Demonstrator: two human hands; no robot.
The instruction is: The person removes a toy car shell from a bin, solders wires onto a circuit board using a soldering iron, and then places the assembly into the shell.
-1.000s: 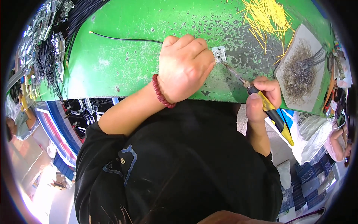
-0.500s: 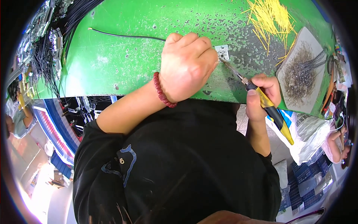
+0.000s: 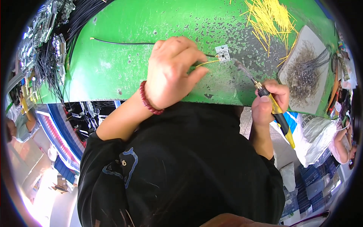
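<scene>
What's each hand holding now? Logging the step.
Left hand: pinching a yellow wire at the small board.
Right hand: gripping soldering iron.

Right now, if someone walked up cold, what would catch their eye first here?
The bright green table, pitted and worn, fills the top. At its middle the left hand holds a yellow wire to a small white board, while the right hand grips a soldering iron pointed at the board. A heap of yellow wires lies at the upper right.

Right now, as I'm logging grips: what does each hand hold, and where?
The right hand grips a soldering iron by its yellow-black handle. The left hand pinches a yellow wire near the small board.
</scene>
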